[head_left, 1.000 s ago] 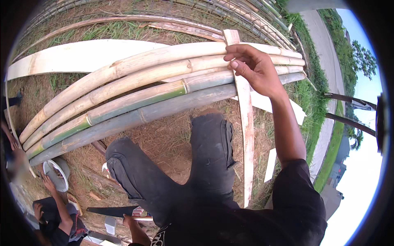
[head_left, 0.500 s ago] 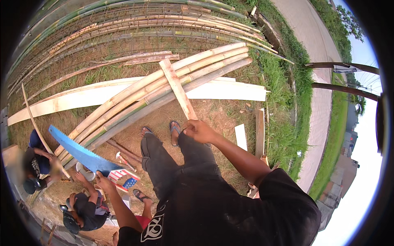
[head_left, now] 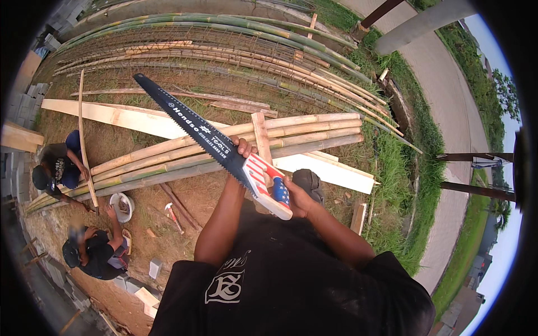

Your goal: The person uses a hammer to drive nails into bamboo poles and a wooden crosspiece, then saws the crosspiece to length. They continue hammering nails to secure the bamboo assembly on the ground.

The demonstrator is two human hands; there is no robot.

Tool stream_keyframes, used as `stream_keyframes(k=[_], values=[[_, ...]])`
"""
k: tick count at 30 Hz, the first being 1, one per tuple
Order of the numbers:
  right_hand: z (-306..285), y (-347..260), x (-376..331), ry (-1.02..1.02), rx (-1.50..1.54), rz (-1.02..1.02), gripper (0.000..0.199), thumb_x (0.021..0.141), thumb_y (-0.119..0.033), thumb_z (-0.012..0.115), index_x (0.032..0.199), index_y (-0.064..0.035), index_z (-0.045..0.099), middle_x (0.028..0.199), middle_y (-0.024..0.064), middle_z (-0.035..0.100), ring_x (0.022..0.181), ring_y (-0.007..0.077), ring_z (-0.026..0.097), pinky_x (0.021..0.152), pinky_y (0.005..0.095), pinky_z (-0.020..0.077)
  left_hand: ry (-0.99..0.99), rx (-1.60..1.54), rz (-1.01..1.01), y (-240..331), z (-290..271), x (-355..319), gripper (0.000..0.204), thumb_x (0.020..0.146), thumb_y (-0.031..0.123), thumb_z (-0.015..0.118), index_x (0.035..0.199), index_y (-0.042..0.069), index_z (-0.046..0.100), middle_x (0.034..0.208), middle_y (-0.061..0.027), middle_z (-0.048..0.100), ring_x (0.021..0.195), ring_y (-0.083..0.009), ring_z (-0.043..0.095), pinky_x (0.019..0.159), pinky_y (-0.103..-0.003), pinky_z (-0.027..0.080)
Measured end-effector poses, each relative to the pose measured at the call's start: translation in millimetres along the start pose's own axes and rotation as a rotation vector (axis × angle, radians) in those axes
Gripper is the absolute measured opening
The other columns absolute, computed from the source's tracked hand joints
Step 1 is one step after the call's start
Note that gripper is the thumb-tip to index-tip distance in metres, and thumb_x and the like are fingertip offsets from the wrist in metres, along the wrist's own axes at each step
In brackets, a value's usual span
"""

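A hand saw with a dark, toothed blade [head_left: 188,120] is raised in front of my body, its tip toward the upper left. My right hand [head_left: 298,200] is closed on its red, white and blue handle [head_left: 280,193]. My left hand [head_left: 245,147] is closed on the blade near the handle; its fingers show over the back edge and the palm is hidden behind the saw. Just beyond, a short wooden board [head_left: 259,126] lies across several bamboo poles [head_left: 314,127]. The board's near end is partly covered by the saw.
Two people crouch at the left, one [head_left: 59,162] by an upright thin strip [head_left: 82,117], the other [head_left: 101,252] beside a white bucket [head_left: 130,211]. A hammer [head_left: 175,218] lies on the dirt. Pale planks [head_left: 140,120] and rebar cages [head_left: 224,42] lie beyond.
The saw has swung from the lower left to the front of my body. My right hand has let go of the board and taken the handle; my left hand has shifted onto the blade.
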State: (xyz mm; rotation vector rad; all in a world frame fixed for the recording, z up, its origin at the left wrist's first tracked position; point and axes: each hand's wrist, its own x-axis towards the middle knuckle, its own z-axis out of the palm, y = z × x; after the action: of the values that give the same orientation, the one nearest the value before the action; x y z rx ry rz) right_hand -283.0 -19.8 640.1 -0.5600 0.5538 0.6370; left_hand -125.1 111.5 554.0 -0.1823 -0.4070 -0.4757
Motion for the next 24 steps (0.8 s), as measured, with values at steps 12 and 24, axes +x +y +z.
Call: stream_keyframes(k=[12,24], values=[[-153.7,-186.8,-165.9,0.192,-1.283,-0.654,0.057,0.075,-0.016,0.070,0.126,-0.0062,0.047,0.092,0.0090,0.063,0.087,0.0218,0.060,0.081,0.0361,0.0479,1.601,1.285,0.258,-120.6,-33.5,-176.4,0.024,0.090,0.023,0.055,0.098,0.001,0.060,0.083,-0.0048,0.060,0.067,-0.0137,0.054,0.057,-0.026,0.041],[-304.6,-151.8,-187.5,0.236,-1.634,-0.263,0.050,0.075,-0.011,0.064,0.123,-0.0009,0.054,0.104,0.0201,0.065,0.096,0.0280,0.065,0.082,0.0356,0.0496,1.870,1.418,-0.227,-199.6,-73.1,-309.1,0.032,0.085,0.028,0.057,0.087,-0.003,0.065,0.071,-0.0084,0.064,0.064,-0.0149,0.060,0.060,-0.031,0.047]])
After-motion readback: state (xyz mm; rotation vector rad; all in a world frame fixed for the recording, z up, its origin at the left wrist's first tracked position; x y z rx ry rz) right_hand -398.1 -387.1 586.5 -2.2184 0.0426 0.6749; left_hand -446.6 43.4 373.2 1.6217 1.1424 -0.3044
